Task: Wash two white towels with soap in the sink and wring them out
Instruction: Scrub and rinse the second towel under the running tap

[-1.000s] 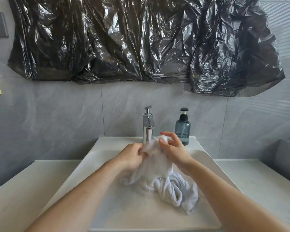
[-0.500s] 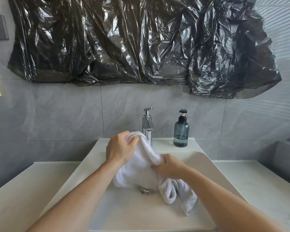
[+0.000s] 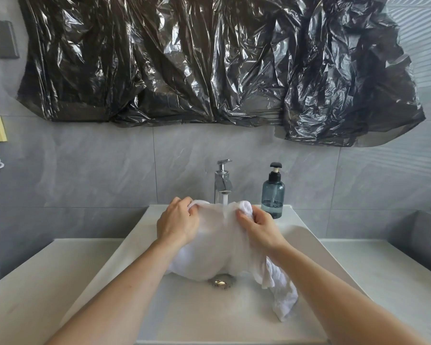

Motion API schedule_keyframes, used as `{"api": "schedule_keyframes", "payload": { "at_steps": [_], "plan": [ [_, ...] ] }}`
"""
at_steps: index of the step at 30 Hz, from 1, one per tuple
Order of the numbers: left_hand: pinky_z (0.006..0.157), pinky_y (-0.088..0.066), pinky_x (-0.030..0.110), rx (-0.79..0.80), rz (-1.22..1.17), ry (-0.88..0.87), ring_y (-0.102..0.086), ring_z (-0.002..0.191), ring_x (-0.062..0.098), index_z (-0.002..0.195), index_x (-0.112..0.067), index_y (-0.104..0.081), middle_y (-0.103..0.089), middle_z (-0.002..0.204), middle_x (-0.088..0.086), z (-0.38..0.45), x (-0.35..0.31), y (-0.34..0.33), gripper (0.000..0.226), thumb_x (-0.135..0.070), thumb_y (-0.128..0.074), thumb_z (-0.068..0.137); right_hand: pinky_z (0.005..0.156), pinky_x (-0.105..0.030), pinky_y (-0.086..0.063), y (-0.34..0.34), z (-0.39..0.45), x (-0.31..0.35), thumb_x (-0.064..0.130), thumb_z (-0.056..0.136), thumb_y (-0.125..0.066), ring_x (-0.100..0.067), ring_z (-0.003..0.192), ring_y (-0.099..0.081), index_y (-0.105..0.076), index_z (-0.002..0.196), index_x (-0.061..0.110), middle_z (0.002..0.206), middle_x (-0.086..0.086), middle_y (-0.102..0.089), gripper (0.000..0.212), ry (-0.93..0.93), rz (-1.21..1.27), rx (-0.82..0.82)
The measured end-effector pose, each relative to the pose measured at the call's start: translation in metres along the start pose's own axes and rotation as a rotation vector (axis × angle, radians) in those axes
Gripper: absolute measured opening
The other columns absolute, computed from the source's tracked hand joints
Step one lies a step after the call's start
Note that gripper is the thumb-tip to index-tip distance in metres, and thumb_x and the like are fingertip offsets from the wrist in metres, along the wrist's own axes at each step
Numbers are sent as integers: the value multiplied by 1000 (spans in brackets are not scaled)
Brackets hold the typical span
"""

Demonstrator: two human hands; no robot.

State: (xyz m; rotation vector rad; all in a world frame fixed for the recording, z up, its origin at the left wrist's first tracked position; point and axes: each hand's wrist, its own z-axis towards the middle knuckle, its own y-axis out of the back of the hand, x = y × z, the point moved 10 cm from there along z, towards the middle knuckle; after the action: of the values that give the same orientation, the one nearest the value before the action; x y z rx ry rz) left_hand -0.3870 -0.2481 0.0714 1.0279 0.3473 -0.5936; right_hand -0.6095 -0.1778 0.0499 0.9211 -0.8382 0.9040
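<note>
Head view shows my left hand [image 3: 178, 224] and right hand [image 3: 258, 226] each gripping a bunched top corner of one white towel [image 3: 219, 247], stretched between them under the faucet [image 3: 222, 181], where a thin stream seems to run onto the cloth. It hangs down into the sink [image 3: 144, 220], just above the drain [image 3: 220, 282]. A second white towel [image 3: 281, 295] lies crumpled in the basin under my right forearm. I judge the held towel soaked: limp, heavy for its size, clinging, likely slick with soap. It will sag wherever I let go, so I would keep taking it by gathered folds near the edge, fingers wrapped round a thick wad, not a single layer. The soap bottle [image 3: 273, 195] stands on the rim right of the faucet.
</note>
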Motion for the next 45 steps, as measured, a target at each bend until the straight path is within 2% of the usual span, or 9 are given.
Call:
{"api": "schedule_keyframes", "payload": {
  "at_steps": [11, 15, 22, 29, 33, 37, 39, 41, 45],
  "plan": [
    [88, -57, 35, 493, -356, -195, -70, 95, 14, 119, -31, -63, -72, 107, -10, -30, -39, -54, 38, -42, -64, 83, 90, -39, -58, -14, 1, -5, 33, 107, -53, -14, 99, -70, -63, 116, 17, 109, -8, -73, 20, -14, 210, 84],
    [76, -52, 39, 259, -233, -222, -63, 85, 28, 94, -26, -65, -71, 85, -4, -12, -28, -42, 19, -29, -48, 101, 91, -36, -57, -15, 1, -8, 38, 107, -53, -13, 97, -68, -63, 117, 18, 106, -12, -70, 24, -49, 254, 118],
    [58, -29, 40, -53, -376, -92, -38, 59, 21, 64, -22, -36, -41, 51, -7, -3, -22, 3, 47, -30, -50, 108, 51, -12, -42, -19, -5, -15, 53, 98, -62, 3, 57, -56, -61, 97, 20, 78, 8, -60, 32, -139, -12, 150],
    [55, -28, 38, -175, -366, 49, -31, 60, 27, 62, -15, -30, -32, 53, 1, -4, -4, 24, 56, -46, -55, 102, 60, -23, -35, -33, -15, -25, 48, 91, -72, -9, 63, -45, -60, 77, 16, 72, 8, -51, 37, -112, -253, 342],
    [60, -35, 37, -121, -199, 133, -48, 67, 34, 61, -12, -36, -47, 57, 2, 0, 12, 20, 64, -58, -49, 103, 74, -21, -48, -13, -5, -12, 45, 100, -62, -7, 82, -57, -61, 100, 21, 87, 12, -58, 23, -69, -25, 132],
    [73, -44, 38, -11, 9, 48, -62, 97, 38, 84, -21, -59, -69, 96, 5, -3, 2, 2, 37, -43, -44, 109, 65, -20, -52, -7, -6, 8, 27, 100, -66, -4, 73, -64, -62, 100, 24, 80, 16, -67, 4, 36, 110, 46],
    [82, -46, 37, 42, -23, -24, -63, 108, 28, 110, -26, -63, -67, 117, -3, -5, -7, -3, 13, -28, -54, 101, 77, -36, -61, -9, -8, 15, 24, 96, -70, -19, 88, -71, -66, 111, 27, 97, 3, -74, 17, 76, 130, 35],
    [91, -49, 35, 159, -190, -144, -64, 107, 17, 119, -28, -61, -65, 122, -11, -8, -21, -13, 32, -28, -59, 87, 86, -45, -59, -13, -9, 22, 17, 90, -71, -26, 98, -72, -66, 118, 28, 106, -6, -74, 30, 129, 170, 75],
    [92, -53, 32, 468, -418, -177, -67, 101, 5, 117, -37, -63, -73, 109, -15, -25, -36, -47, 40, -49, -61, 79, 84, -29, -58, -21, -9, 23, -7, 88, -62, -12, 101, -72, -63, 129, 30, 111, 4, -75, 56, 130, 201, 173]
  ]
}}
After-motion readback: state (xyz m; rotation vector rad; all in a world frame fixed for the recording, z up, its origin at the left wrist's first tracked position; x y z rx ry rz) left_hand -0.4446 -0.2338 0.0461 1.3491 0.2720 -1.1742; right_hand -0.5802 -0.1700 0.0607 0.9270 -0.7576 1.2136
